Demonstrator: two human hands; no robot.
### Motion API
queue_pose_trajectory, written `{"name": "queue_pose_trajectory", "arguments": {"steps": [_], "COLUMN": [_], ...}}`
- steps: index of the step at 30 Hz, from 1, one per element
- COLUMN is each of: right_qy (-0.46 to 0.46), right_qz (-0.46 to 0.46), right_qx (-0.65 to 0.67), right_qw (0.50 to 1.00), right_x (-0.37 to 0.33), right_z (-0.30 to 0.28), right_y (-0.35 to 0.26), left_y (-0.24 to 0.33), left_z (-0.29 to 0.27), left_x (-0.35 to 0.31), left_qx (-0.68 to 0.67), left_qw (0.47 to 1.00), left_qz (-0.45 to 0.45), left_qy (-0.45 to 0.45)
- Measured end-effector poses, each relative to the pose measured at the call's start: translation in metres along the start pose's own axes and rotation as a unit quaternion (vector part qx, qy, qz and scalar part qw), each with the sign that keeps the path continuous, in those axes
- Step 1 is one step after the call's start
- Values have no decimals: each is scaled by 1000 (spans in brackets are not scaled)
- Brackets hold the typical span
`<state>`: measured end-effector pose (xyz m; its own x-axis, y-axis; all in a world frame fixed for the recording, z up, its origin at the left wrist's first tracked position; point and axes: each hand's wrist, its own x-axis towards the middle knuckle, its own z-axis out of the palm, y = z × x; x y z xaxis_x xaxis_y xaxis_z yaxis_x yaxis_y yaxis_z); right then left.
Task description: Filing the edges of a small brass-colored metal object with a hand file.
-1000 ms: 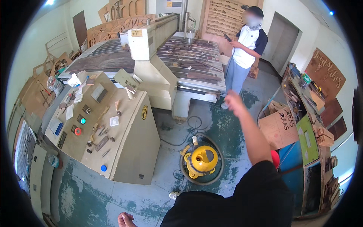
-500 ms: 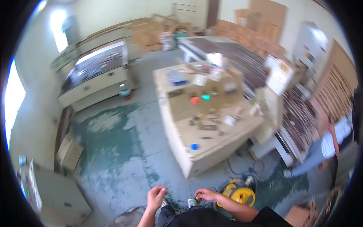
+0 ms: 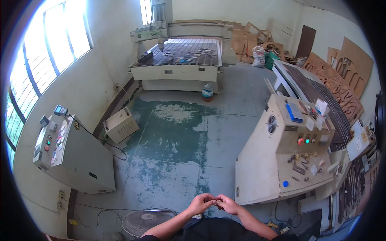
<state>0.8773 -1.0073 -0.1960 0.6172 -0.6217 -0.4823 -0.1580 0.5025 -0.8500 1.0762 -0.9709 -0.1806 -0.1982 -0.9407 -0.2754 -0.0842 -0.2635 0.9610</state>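
Note:
My left hand (image 3: pixel 200 203) and my right hand (image 3: pixel 228 205) meet low in front of my body, fingertips touching. Both have their fingers closed in a pinch, and whatever lies between them is too small and too covered to name. To the right of my hands stands a beige control cabinet (image 3: pixel 257 160). On its sloped panel lie several small metal parts, a blue round cap (image 3: pixel 286 184) and lit buttons; a blue tray (image 3: pixel 294 113) sits on its top.
At the far side is a CNC router table (image 3: pixel 173 72) with tools on its bed. A grey control cabinet (image 3: pixel 86 160) with a cabled handset (image 3: pixel 61 110) stands left. Near my left arm is a floor fan (image 3: pixel 146 221), with cables on the floor. A water jug (image 3: pixel 207 92) stands by the far machine.
My hands, apart before, have come together. The view has swung left, so the beige cabinet now sits farther right and the grey cabinet shows more fully; the other person is out of sight.

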Motion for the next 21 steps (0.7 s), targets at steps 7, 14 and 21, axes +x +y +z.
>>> {"name": "queue_pose_trajectory", "arguments": {"steps": [7, 14, 21], "right_qy": [-13, -25, -79], "right_qz": [-36, -9, -49], "right_qx": [27, 62, 87], "right_qw": [999, 998, 992], "right_x": [66, 138, 236], "right_z": [20, -5, -48], "right_y": [-18, -63, -107], "left_y": [-34, -17, 9], "left_z": [-46, -88, -143], "left_x": [12, 62, 150], "left_qx": [-127, -192, -192], "left_qw": [990, 975, 968], "left_qz": [-29, -20, -81], "left_qy": [62, 108, 142]}}
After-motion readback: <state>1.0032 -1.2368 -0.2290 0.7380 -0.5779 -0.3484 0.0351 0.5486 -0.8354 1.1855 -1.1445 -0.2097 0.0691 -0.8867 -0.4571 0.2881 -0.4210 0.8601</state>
